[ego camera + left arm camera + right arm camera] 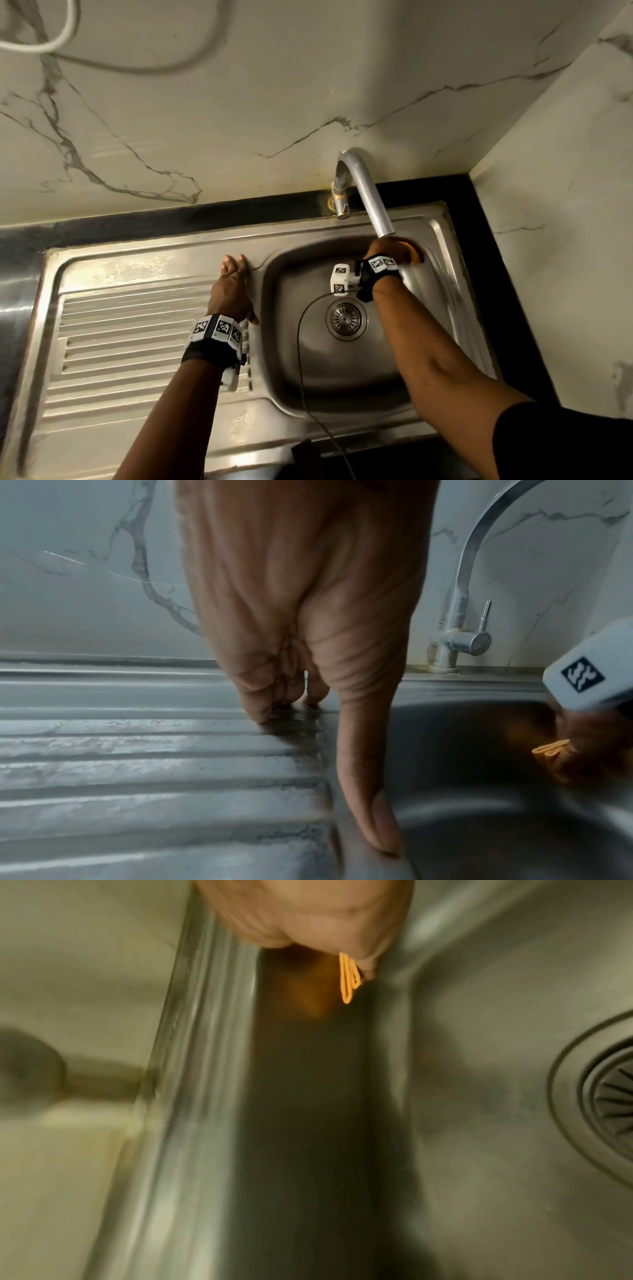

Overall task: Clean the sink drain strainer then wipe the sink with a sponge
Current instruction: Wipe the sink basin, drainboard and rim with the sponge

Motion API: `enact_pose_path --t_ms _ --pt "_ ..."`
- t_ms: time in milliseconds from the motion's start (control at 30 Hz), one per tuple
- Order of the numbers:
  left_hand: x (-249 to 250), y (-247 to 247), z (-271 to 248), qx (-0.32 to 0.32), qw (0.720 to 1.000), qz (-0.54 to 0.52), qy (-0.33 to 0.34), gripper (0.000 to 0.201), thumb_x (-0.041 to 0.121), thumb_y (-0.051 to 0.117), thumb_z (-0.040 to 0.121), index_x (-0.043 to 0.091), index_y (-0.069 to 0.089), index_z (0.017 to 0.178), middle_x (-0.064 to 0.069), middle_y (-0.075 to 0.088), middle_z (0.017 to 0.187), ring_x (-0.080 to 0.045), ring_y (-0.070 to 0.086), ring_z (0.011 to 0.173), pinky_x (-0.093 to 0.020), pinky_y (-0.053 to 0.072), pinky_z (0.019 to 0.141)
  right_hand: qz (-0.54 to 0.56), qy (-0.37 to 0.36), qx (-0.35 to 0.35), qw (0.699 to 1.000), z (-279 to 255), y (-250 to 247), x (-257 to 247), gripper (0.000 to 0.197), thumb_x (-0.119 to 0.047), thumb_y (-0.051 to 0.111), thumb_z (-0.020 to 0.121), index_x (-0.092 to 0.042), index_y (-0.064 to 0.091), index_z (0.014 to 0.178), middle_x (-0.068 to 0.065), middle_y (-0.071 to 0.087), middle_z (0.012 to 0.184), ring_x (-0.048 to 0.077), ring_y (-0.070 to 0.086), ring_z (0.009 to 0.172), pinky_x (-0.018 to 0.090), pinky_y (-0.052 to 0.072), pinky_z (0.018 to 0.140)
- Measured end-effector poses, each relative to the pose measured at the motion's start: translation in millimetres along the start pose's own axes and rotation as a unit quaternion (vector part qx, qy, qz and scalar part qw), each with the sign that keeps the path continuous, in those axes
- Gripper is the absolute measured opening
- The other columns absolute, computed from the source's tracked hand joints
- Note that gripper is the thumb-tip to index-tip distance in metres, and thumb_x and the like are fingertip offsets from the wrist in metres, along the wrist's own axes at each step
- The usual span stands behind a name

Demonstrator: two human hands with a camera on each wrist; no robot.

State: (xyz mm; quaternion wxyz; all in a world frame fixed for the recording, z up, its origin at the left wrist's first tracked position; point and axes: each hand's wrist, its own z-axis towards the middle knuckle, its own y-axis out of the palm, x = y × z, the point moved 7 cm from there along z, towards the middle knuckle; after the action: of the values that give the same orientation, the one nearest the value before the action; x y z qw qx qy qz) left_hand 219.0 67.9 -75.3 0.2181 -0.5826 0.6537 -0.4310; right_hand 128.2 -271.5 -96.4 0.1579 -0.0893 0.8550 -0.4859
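Observation:
The steel sink [342, 373] has its round drain strainer [346, 319] seated in the basin floor; the strainer [613, 1093] also shows at the right wrist view's edge. My right hand [390, 249] is at the basin's far wall, just under the faucet spout, and grips an orange sponge [413, 253] against the steel. Only a folded orange edge of the sponge [348, 980] sticks out below the curled fingers; the sponge [551, 753] is also visible from the left wrist. My left hand [233, 286] rests flat on the ridge between drainboard and basin, holding nothing.
A curved chrome faucet [368, 192] with a small lever rises from the back rim, its spout over the right hand. The ribbed drainboard [137, 342] lies to the left. Marble walls close the back and right. A thin black cable [301, 359] runs across the basin.

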Motion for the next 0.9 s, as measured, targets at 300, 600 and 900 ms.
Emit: enact_pose_path --t_ms 300,600,900 --pt "-3.0 -6.4 -3.2 0.016 1.000 -0.004 0.015 0.151 0.024 0.100 0.038 0.021 0.008 0.158 -0.015 -0.002 0.164 -0.033 0.021 0.149 -0.044 0.039 0.113 0.181 -0.052 -0.067 0.980 -72.5 85.4 -72.5 0.071 -0.014 0.051 0.097 0.013 0.012 0.149 0.028 0.041 0.146 0.039 0.050 0.128 0.037 0.040 0.103" --pt "-1.0 -8.0 -3.2 0.020 0.999 0.010 0.026 0.156 0.027 0.101 0.029 0.020 0.011 0.157 -0.018 0.006 0.163 -0.032 0.022 0.149 -0.041 0.040 0.112 0.118 -0.314 -0.245 0.910 -159.6 159.5 -101.9 0.051 0.004 0.057 0.083 0.016 0.039 0.129 0.036 0.060 0.112 0.052 0.058 0.103 0.048 0.044 0.084" --pt "-4.3 -9.4 -7.6 0.025 0.999 -0.034 0.033 0.150 0.023 0.100 0.037 0.022 0.011 0.158 -0.013 -0.001 0.164 -0.032 0.019 0.149 -0.044 0.038 0.113 0.195 -0.365 -0.191 0.890 -85.6 134.2 -26.2 0.046 -0.021 0.046 0.100 -0.018 0.045 0.145 0.003 0.052 0.145 0.023 0.048 0.134 0.031 0.037 0.113"
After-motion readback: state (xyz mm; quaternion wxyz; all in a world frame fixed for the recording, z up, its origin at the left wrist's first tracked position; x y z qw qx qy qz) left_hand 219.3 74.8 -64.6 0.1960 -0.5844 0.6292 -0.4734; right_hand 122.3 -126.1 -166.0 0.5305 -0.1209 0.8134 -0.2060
